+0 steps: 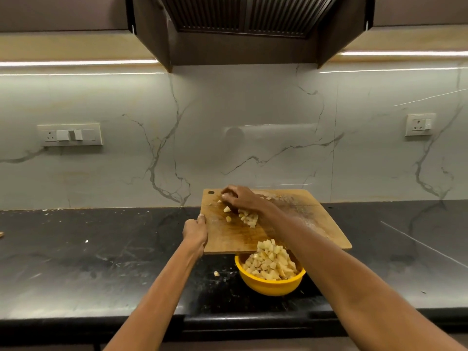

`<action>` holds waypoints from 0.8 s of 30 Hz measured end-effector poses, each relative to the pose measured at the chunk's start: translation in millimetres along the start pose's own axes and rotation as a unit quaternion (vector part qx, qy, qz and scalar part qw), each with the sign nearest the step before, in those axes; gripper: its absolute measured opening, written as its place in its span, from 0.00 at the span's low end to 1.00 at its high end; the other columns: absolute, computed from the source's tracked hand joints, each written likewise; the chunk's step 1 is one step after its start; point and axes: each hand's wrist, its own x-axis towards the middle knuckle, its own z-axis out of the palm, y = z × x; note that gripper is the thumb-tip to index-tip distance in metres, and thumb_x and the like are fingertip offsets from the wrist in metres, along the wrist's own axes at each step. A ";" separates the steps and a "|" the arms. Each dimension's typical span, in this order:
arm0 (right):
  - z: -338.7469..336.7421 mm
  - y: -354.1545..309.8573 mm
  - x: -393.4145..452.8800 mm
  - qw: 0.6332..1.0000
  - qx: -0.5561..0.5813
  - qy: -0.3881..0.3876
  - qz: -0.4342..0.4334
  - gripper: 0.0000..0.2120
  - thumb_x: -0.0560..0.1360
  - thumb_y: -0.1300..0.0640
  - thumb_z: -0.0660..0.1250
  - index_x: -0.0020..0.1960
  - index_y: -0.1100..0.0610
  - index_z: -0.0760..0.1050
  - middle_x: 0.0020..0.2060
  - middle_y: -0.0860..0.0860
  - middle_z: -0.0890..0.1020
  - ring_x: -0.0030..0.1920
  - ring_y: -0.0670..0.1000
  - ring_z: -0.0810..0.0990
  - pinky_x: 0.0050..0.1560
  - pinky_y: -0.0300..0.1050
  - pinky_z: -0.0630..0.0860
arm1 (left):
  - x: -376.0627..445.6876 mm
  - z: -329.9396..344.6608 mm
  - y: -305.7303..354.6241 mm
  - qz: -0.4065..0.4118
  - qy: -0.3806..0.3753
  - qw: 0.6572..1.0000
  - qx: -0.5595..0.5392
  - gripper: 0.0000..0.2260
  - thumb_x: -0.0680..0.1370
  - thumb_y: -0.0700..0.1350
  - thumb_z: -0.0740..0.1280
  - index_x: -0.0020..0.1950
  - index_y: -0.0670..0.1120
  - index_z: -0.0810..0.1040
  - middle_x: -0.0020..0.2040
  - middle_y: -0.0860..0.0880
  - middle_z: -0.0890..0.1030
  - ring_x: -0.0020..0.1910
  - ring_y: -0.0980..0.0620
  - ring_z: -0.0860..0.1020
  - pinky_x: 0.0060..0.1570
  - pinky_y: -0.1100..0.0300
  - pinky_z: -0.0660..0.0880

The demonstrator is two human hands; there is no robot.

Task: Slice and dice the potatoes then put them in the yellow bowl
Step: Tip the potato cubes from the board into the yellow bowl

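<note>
Head view looks down on a dark stone bench [101, 262] where a person holds a wooden cutting board [304, 224] tilted, its near edge out over a yellow bowl [268, 286]. The left hand [195, 230] grips the board's left edge, thumb on top and fingers wrapped under. The right hand [239, 197] lies on the board's far left part, fingers bent down over a cluster of diced potato pieces [248, 217]; whether it pinches any of them or only presses against them, I cannot tell. A couple of loose cubes sit just left of that cluster. The bowl is heaped with potato cubes [269, 262], the pile rising to touch the board's near edge. One stray cube [216, 274] lies on the bench just left of the bowl. Behind runs a marble backsplash [253, 148].
</note>
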 end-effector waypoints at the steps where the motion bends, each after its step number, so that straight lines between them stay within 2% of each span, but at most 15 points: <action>1: 1.8 -2.1 -0.9 1.000 -0.008 0.001 -0.010 0.16 0.80 0.52 0.61 0.64 0.59 0.74 0.59 0.56 0.78 0.57 0.54 0.77 0.56 0.44 0.74 | -0.2 -0.5 0.2 -0.001 0.000 1.000 0.001 0.18 0.82 0.50 0.54 0.53 0.35 0.74 0.51 0.38 0.77 0.50 0.41 0.77 0.49 0.50 0.74; 6: 9.4 -19.8 -17.4 0.994 -0.062 0.001 -0.095 0.14 0.78 0.51 0.65 0.56 0.60 0.78 0.50 0.55 0.80 0.46 0.48 0.76 0.43 0.35 0.70 | -0.2 1.4 -0.5 -0.005 0.000 1.000 0.000 0.18 0.82 0.49 0.55 0.53 0.35 0.74 0.51 0.37 0.78 0.50 0.40 0.77 0.49 0.49 0.75; 9: 8.2 -24.2 -33.6 0.976 -0.126 0.008 -0.176 0.11 0.76 0.53 0.67 0.49 0.61 0.77 0.45 0.56 0.80 0.41 0.49 0.74 0.41 0.37 0.69 | -1.3 2.6 1.4 -0.003 -0.003 1.000 -0.002 0.19 0.82 0.49 0.55 0.52 0.34 0.74 0.51 0.37 0.78 0.49 0.40 0.77 0.46 0.51 0.74; 11: 3.5 -14.6 -46.4 0.968 -0.156 0.026 -0.195 0.09 0.77 0.55 0.66 0.46 0.62 0.76 0.43 0.56 0.79 0.41 0.51 0.74 0.42 0.40 0.72 | -2.4 2.9 1.3 -0.002 0.002 1.000 0.003 0.19 0.82 0.49 0.55 0.52 0.33 0.75 0.50 0.37 0.78 0.48 0.41 0.77 0.45 0.53 0.73; 15: -6.0 10.1 -71.2 0.975 -0.098 0.077 -0.184 0.07 0.77 0.57 0.67 0.44 0.60 0.78 0.41 0.54 0.81 0.41 0.51 0.78 0.45 0.46 0.77 | -5.3 3.3 -0.1 -0.007 0.004 1.000 0.012 0.19 0.82 0.49 0.54 0.53 0.33 0.74 0.49 0.38 0.77 0.47 0.43 0.76 0.44 0.54 0.72; 19: -24.9 17.7 -77.9 0.981 0.038 0.125 -0.141 0.05 0.77 0.62 0.67 0.49 0.64 0.79 0.43 0.57 0.83 0.44 0.52 0.81 0.48 0.38 0.78 | -5.4 0.5 1.9 -0.012 0.002 1.000 0.007 0.19 0.82 0.50 0.54 0.54 0.34 0.74 0.50 0.38 0.77 0.49 0.41 0.77 0.49 0.51 0.74; 22: -41.7 27.9 -77.1 0.981 0.064 0.164 -0.084 0.07 0.78 0.61 0.64 0.51 0.64 0.78 0.44 0.56 0.81 0.43 0.50 0.79 0.43 0.35 0.75 | -5.9 -2.4 3.7 -0.009 0.006 1.000 0.003 0.18 0.82 0.50 0.54 0.54 0.35 0.74 0.50 0.39 0.77 0.49 0.41 0.77 0.48 0.51 0.74; 24: -45.3 35.9 -76.4 0.980 0.087 0.172 -0.049 0.08 0.78 0.63 0.63 0.53 0.64 0.78 0.46 0.55 0.81 0.45 0.48 0.78 0.46 0.34 0.75 | -4.8 -3.9 3.5 -0.005 0.009 1.000 0.007 0.19 0.82 0.50 0.54 0.53 0.35 0.74 0.49 0.39 0.77 0.49 0.41 0.77 0.48 0.51 0.74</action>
